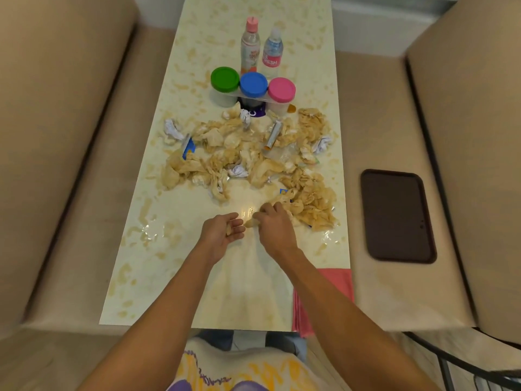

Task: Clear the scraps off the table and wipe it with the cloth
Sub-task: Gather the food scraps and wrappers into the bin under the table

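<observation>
Scraps, beige crumpled flakes mixed with white paper balls and some small wrappers, lie in a wide heap on the middle of the long pale table with yellowish speckles. The heap's long axis goes from left to right across the table, while the table itself runs from the bottom of the frame to the top.

The pink cloth lies at the lower right edge of the table, partly hanging over that edge, with its long side pointing up and down the frame.

The left hand is just below the heap, palm turned up, its fingers curled around a small beige piece of the scraps. The right hand is just beside it, knuckles up (its far side touches the heap), and its fingertips pinch another beige piece.

Behind the heap stand three jars in a row, with a green lid, a blue lid and a pink lid, and behind them two clear plastic bottles.

A dark brown rectangular tray lies on the beige seat at the right.
</observation>
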### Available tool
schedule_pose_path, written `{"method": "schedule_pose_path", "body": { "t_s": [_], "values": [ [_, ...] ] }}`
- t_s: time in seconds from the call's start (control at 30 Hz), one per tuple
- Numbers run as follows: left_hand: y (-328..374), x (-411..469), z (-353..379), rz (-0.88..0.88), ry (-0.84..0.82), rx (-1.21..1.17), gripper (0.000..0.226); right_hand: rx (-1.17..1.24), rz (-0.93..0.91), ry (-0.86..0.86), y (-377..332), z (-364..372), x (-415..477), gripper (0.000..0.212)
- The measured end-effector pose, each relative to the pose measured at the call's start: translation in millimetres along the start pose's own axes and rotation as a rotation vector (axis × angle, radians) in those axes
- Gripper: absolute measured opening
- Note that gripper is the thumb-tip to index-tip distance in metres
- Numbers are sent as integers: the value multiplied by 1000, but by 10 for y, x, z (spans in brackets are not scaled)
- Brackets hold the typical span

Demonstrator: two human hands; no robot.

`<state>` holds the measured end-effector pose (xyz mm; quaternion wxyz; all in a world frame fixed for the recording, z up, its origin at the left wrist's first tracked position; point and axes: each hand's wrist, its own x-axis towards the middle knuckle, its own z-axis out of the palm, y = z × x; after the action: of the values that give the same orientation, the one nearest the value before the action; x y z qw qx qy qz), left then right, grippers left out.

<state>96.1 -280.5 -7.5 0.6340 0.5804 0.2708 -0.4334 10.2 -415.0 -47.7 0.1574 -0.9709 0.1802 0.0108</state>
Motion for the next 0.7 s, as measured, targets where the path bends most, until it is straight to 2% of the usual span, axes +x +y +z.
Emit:
{"method": "schedule_pose_path", "body": {
  "t_s": [0.1, 0.27, 0.37, 0.57, 0.63, 0.7],
  "values": [
    [-21, 63, -36, 1, 20, 15, 12, 106, 17, 107, -63, -19, -120, 30],
    [-38, 58, -28, 16, 33, -8, 13, 478, 158, 247, -204, -208, -283, 27],
    [-58, 46, -12, 21, 13, -33, 18, 653, 246, 244, -329, -292, -343, 26],
    [-116, -15, 77, -14, -106, -77, 32, 832, 311, 170, -566, -327, -449, 19],
    [-143, -15, 83, -24, -117, -69, 33, 827, 311, 128, -610, -294, -504, 15],
    [-178, -1, 66, -8, -70, -2, 32, 746, 252, 74, -621, -258, -561, 20]
  ]
}}
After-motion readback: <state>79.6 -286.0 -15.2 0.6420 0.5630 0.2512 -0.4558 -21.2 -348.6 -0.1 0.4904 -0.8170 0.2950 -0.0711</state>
